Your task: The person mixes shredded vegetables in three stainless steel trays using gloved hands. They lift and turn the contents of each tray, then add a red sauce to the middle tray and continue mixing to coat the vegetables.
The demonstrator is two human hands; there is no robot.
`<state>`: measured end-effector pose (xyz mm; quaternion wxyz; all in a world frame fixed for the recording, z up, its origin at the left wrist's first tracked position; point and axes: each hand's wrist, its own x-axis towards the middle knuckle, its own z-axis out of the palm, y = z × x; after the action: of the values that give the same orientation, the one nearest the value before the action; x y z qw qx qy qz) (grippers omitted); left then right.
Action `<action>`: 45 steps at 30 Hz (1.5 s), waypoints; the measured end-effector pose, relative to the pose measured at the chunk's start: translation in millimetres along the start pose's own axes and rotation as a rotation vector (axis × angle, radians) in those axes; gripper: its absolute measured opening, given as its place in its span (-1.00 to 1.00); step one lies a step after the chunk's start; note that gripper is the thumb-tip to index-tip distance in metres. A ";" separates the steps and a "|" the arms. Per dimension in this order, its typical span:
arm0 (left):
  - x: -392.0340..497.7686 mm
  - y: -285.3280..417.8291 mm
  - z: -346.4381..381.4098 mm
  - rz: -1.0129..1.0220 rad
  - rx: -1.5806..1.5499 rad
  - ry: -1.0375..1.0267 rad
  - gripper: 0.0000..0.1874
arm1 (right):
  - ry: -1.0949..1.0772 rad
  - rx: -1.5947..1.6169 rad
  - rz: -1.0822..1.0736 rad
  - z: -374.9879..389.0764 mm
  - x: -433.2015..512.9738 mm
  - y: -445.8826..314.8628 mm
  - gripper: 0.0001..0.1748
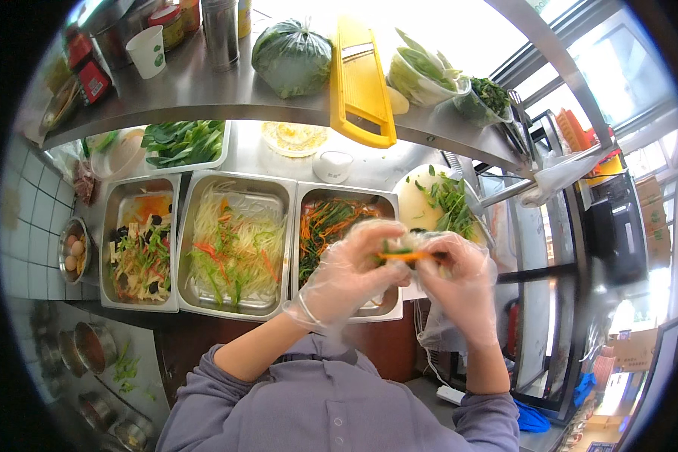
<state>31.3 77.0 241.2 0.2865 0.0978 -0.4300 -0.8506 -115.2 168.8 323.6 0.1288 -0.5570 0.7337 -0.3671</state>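
Observation:
Both my hands wear clear plastic gloves and are raised over the right end of the counter. Between the fingertips of my left hand (353, 271) and my right hand (457, 282) are orange and green vegetable strips (405, 256), partly blurred. Beneath my left hand is a steel pan (396, 308) of green and orange shredded vegetables (330, 217), partly covered by the hand. Behind my right hand, cut leafy greens (455, 203) lie on a round cutting board (413, 210). Left of these stand a steel pan (263, 204) of pale shreds and another pan (138, 305) of mixed salad.
Over the counter runs a steel shelf (203, 110), holding a yellow mandoline slicer (364, 85) that overhangs its edge, bagged green vegetables (291, 62) and a paper cup (148, 52). A tray of leafy greens (189, 144) sits behind the pans. Eggs (76, 248) fill a bowl at left.

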 end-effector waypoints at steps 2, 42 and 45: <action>-2.0 3.7 -2.1 -0.176 -0.203 0.019 -0.63 | -0.034 0.039 0.089 -11.3 0.0 -7.0 -0.84; -28.4 -2.7 -12.3 -0.542 -0.673 -0.082 -0.48 | 0.329 0.507 -0.299 -89.4 -38.2 -96.1 -0.80; -30.3 -0.3 -9.4 -0.600 -0.680 -0.065 -0.47 | 0.321 0.542 -0.286 -89.3 -43.1 -93.3 -0.80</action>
<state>59.8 88.1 232.8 0.0294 0.0919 -0.0876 -0.9915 -86.2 233.2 440.0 0.1023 -0.5351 0.5347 -0.6460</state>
